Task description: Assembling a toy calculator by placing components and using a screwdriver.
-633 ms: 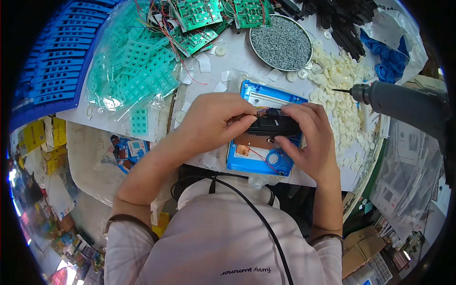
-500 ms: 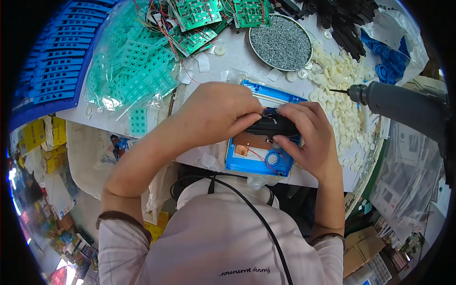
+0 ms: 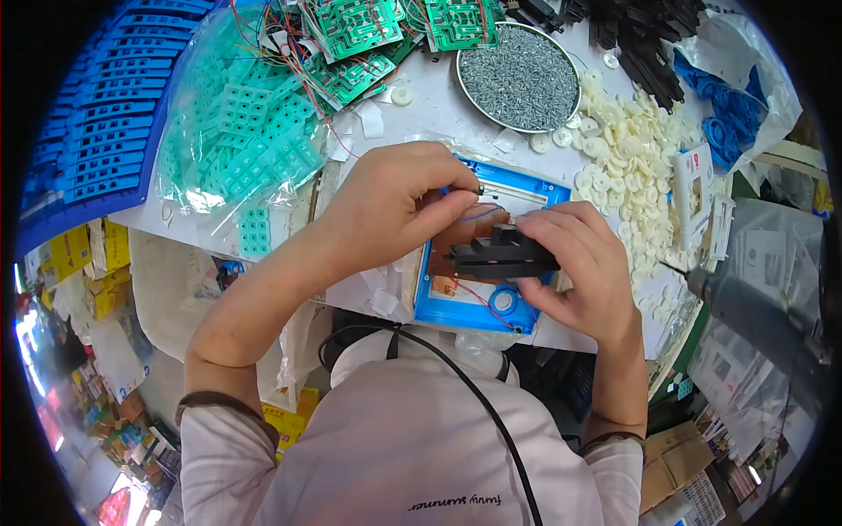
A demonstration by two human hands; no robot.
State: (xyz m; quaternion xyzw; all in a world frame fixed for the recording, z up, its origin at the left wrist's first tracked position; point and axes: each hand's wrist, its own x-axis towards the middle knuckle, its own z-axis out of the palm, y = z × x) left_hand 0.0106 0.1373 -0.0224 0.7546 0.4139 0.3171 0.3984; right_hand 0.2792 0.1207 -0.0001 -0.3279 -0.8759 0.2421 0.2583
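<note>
Both hands meet over one small black plastic part (image 3: 502,259), a ribbed bar with a raised block on top, held just above the blue housing (image 3: 474,311) that lies at the near edge of the desk (image 3: 438,114). The right hand (image 3: 574,263) is clamped on the bar's right end, thumb below and fingers over the top. The left hand (image 3: 395,206) is pinched together on something small at its fingertips; it looks like a screw or a wire end, but it is too small to tell. A copper-coloured board (image 3: 456,250) sits inside the housing, with thin red and blue wires (image 3: 478,298) running across it toward a round blue fitting at the near corner.

To my eye the bar is being seated onto the board. Doing it well means keeping the bar level and square to the housing walls, and steering the wires clear so none gets trapped underneath. The right hand's grip should stay at the end so the seat remains visible.

Farther back stand a round tray of small screws (image 3: 517,79), green circuit boards (image 3: 360,31) and a bag of teal keypads (image 3: 254,140). White discs (image 3: 618,158) spread toward the right edge, where a power screwdriver (image 3: 754,320) hangs.
</note>
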